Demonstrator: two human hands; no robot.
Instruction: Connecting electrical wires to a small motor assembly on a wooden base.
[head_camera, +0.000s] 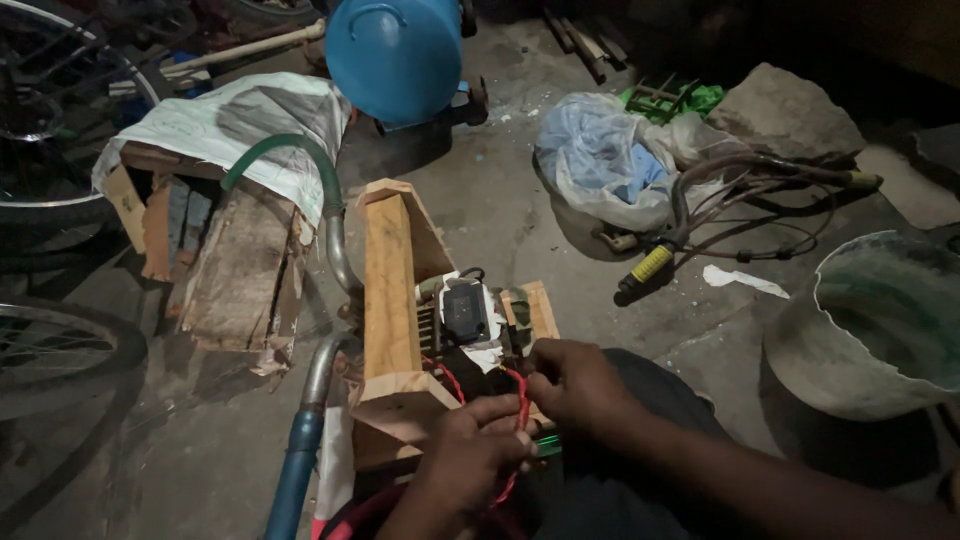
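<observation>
The red wire (516, 400) runs down from the black box (464, 310) on the wooden frame (392, 300), at the frame's near edge; it looks light and bendy, best pinched near its free end; left hand (470, 455) and right hand (575, 385) both pinch it; a white sack (250, 115) covers the crate at the far left; a blue drum (395, 55) stands beyond.
</observation>
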